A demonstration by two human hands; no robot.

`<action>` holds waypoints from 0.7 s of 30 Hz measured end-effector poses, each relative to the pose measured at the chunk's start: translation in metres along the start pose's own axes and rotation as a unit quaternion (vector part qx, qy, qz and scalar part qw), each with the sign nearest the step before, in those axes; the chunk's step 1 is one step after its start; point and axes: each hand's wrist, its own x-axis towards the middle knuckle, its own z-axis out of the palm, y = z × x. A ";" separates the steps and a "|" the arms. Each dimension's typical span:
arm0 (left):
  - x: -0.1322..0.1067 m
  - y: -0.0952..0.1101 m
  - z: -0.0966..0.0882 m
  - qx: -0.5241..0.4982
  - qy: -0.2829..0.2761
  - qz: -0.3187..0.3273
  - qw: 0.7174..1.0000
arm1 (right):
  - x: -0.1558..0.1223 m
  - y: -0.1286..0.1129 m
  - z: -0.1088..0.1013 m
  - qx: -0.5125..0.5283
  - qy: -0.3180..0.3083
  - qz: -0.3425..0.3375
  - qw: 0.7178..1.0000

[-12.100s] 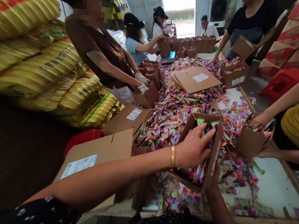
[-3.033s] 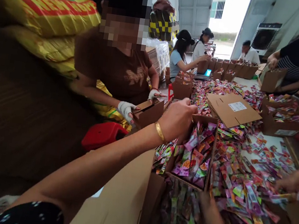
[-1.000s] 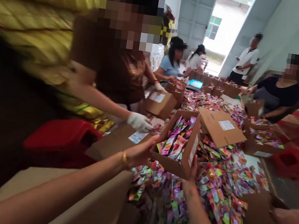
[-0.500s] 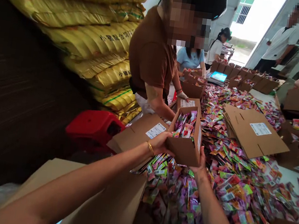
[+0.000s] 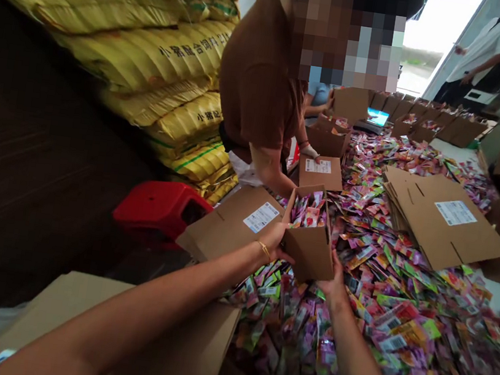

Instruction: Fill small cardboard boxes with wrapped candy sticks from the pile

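Cardboard box (image 5: 309,245), packed with sachets (image 5: 309,209), hung above the table's sachet pile (image 5: 385,281), left hand (image 5: 276,239) gripping at nine o'clock, right hand (image 5: 334,280) beneath at five. Tilted, its open top could spill packets.

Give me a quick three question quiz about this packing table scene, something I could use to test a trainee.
1. True or false: the filled carton rests on the heap of sachets, with no hand on it.
2. What supports the carton? A) left hand alone B) left hand and right hand C) the red stool
3. Fill in: the flat cartons lie on the ____ side of the held carton in the picture.

Key: 1 false; 2 B; 3 right.
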 end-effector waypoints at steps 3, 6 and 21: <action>0.006 0.001 -0.001 -0.008 0.049 0.010 0.999 | 0.011 0.003 0.001 -0.027 -0.002 -0.001 1.000; 0.015 0.002 0.003 -0.033 0.069 0.018 0.997 | 0.022 0.008 0.002 -0.015 0.004 -0.071 0.997; 0.083 -0.043 0.088 -0.110 0.077 0.046 0.990 | 0.041 -0.007 0.001 0.024 0.173 -0.182 0.968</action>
